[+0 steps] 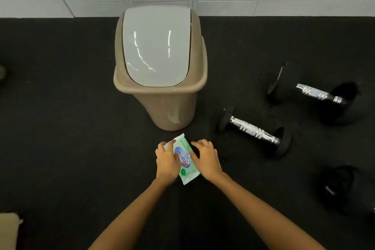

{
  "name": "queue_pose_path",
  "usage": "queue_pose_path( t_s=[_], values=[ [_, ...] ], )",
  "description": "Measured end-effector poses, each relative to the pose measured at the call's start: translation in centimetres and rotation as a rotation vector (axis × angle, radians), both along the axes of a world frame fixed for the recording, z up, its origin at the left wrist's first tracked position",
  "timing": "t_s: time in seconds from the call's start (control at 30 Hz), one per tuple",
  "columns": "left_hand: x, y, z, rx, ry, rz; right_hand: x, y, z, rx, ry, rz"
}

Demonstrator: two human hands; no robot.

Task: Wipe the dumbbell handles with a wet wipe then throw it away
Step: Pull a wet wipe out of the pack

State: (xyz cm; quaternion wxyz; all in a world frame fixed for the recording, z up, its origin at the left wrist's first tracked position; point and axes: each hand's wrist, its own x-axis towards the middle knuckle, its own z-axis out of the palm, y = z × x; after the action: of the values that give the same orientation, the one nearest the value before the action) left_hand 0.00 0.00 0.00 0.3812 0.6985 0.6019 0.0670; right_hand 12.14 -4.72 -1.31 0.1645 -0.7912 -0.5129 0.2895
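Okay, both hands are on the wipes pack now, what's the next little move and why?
Probably peel open the label flap on the wipes pack with the right hand while the left hand steadies it. No wipe is out yet, and both dumbbells' handles lie untouched on the floor.

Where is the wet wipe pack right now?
In the head view, the wet wipe pack lies on the black floor, between both hands, just in front of the tan bin.
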Motion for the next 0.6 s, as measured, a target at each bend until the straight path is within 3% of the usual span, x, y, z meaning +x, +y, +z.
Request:
queue_pose_path(
  t_s=[0.17, 0.33, 0.6],
  values=[
    [0.4, -0.1, -0.5, -0.191, -0.007, 0.171, -0.4, -0.3, -1.2, -0.062, -0.026, 0.049],
    [-0.1, 0.6, -0.8, -0.186, -0.037, 0.170, -1.4, 0.0, -1.5, -0.014, -0.106, -0.029],
    [0.2, 1.0, -0.6, -0.188, -0.054, 0.231, -2.8, 0.4, -1.8, 0.031, 0.104, -0.192]
  ],
)
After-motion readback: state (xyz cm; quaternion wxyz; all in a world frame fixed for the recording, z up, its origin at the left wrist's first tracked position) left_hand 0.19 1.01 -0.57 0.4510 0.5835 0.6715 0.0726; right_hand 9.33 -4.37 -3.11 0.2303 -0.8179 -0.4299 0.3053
